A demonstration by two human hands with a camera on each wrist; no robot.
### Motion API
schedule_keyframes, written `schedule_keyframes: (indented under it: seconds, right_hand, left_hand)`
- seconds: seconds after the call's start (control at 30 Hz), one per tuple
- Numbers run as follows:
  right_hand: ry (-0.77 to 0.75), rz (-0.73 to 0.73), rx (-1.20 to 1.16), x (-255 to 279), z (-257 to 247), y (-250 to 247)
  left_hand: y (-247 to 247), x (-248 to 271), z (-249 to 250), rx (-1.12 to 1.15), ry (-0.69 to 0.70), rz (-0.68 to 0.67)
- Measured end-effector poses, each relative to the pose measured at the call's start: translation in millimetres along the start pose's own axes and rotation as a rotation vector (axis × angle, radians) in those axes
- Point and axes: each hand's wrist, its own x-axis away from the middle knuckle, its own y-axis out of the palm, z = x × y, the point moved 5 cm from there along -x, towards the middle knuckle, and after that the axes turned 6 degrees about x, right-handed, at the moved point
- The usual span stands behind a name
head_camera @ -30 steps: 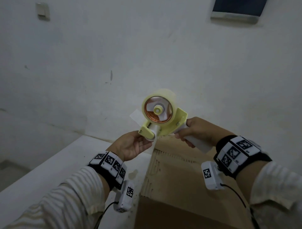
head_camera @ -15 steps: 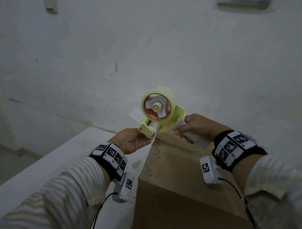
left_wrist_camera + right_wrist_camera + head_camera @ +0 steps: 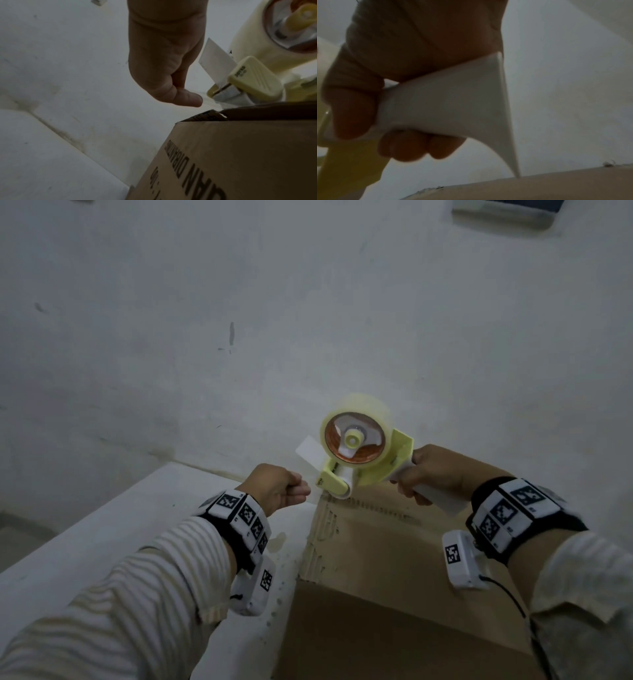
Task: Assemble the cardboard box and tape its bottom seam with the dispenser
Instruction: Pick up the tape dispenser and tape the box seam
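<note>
A brown cardboard box (image 3: 394, 559) stands in front of me with its closed flaps facing up. My right hand (image 3: 435, 474) grips the white handle (image 3: 445, 101) of a pale yellow tape dispenser (image 3: 363, 463) that carries a clear tape roll (image 3: 356, 436). The dispenser's roller sits at the box's far left corner. Just left of the dispenser's nose, my left hand (image 3: 281, 491) has its fingers curled. Its thumb (image 3: 188, 98) appears to pinch the clear tape end coming off the dispenser (image 3: 254, 83). The box's printed side wall (image 3: 240, 155) is below that hand.
The box rests on a white surface (image 3: 102, 542) that runs along a white wall (image 3: 308, 320). The surface's left edge drops to a grey floor (image 3: 20, 529). A window ledge (image 3: 507, 213) shows at the top right.
The dispenser has come down and right onto the box's far left corner. My left hand has left the dispenser's underside, moved a little left, and curled its fingers.
</note>
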Motion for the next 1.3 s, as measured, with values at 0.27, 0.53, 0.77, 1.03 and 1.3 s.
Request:
schedule_keyframes:
  seconds: [0.27,0.53,0.77,1.03,1.3]
  right_hand:
    - [0.091,0.040,0.100,-5,12,8]
    - [0.126,0.040,0.151,-12,14,18]
    - [0.139,-0.021,0.211,-16,15,25]
    - [0.151,-0.025,0.234,-19,17,28]
    - [0.170,-0.014,0.303,-21,23,29]
  left_hand:
    - [7,-6,-20,0.057,-0.045,-0.028]
    - [7,-8,-38,0.071,-0.099,0.013]
    - [9,-13,-49,-0.011,-0.140,0.006]
    - [12,-19,-50,-0.303,-0.084,-0.005]
    - [-4,-13,-57,-0.576,-0.142,-0.044]
